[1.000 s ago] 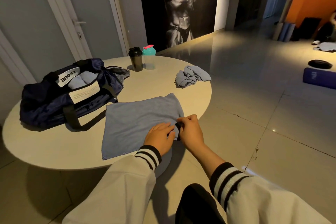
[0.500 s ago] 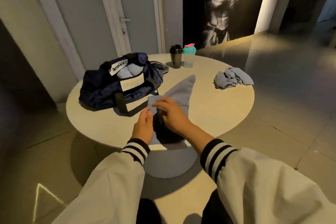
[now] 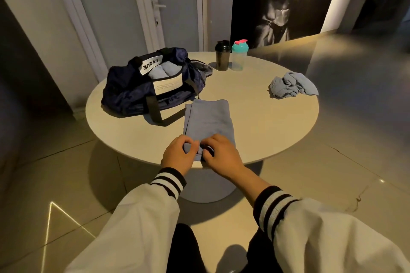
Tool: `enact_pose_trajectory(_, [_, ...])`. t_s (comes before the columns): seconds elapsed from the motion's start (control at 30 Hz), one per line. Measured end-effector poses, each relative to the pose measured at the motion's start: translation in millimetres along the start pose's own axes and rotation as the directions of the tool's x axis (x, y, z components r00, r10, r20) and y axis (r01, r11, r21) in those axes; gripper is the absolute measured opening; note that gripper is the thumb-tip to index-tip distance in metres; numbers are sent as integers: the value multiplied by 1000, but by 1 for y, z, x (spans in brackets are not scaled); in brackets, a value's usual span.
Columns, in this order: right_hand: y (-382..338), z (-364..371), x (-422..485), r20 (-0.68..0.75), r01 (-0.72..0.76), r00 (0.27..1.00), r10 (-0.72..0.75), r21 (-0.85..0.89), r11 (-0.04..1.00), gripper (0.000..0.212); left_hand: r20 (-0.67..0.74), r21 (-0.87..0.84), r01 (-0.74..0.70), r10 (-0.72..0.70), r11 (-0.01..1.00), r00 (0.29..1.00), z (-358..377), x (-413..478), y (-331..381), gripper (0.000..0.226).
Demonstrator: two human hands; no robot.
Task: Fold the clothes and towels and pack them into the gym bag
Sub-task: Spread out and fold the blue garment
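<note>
A folded blue towel (image 3: 208, 117) is laid on the table (image 3: 266, 131) just right of and nearer than the bag (image 3: 137, 93). Its near end is pinched by the curled fingers of both the left hand (image 3: 177, 155) and the right hand (image 3: 221, 155). Blue rolls (image 3: 160, 71) are seen inside the open bag, a crumpled cloth (image 3: 292, 84) is left well to the bag's right, and a black bottle (image 3: 222, 55) and a teal-capped bottle (image 3: 239, 55) are stood just beyond the bag's right end.

On the tabletop (image 3: 266, 131) we find the gym bag (image 3: 133, 93) left, the folded towel (image 3: 208, 117) before it, two bottles (image 3: 222, 56) behind, the crumpled towel (image 3: 292, 85) right.
</note>
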State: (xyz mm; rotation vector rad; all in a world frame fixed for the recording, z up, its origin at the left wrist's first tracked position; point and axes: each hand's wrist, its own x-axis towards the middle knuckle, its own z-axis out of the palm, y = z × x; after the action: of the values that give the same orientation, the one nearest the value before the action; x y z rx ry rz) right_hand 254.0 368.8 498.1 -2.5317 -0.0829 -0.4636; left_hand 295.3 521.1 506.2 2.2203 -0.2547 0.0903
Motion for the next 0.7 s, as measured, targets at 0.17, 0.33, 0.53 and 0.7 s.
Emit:
enact_pose_trajectory(0.17, [-3, 3, -8, -57, 86, 994, -92, -97, 991, 20, 5, -34, 30, -30, 999, 1000, -5, -4, 1, 5])
enact_pose_trajectory(0.33, [4, 9, -12, -95, 104, 988, -121, -173, 979, 21, 31, -58, 27, -25, 998, 999, -9, -5, -2, 3])
enact_pose_trajectory(0.53, [-3, 9, -19, -57, 114, 991, -123, -131, 985, 24, 93, 60, -91, 85, 994, 992, -4, -6, -10, 23])
enact_pose_trajectory(0.7, [-2, 6, -23, -59, 96, 993, -106, -150, 984, 25, 141, 45, -67, 60, 997, 988, 0, -2, -9, 40])
